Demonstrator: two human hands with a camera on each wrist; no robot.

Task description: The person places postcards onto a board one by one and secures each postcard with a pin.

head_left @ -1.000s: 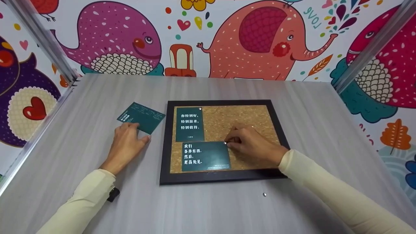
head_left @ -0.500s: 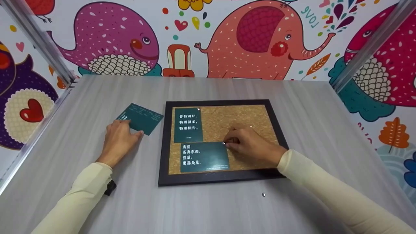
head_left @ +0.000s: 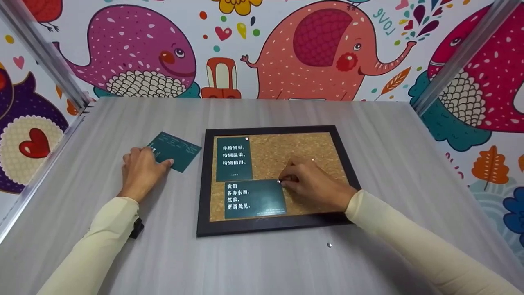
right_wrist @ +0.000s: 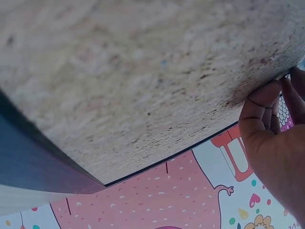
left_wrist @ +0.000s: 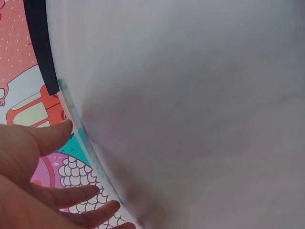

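A grey wood-grain worktop (head_left: 286,266) was seen carrying a black-framed rectangular cork board (head_left: 286,149). Two dark green cards with white writing were laid on the cork: an upright one (head_left: 234,159) at upper left and a landscape one (head_left: 254,198) below it. A loose dark green card (head_left: 180,150) was lying left of the frame, touched by the flat, relaxed grip of the left hand (head_left: 141,172). A small silver pin (head_left: 279,181) at the landscape card's top right corner was pinched by the right hand (head_left: 315,184).
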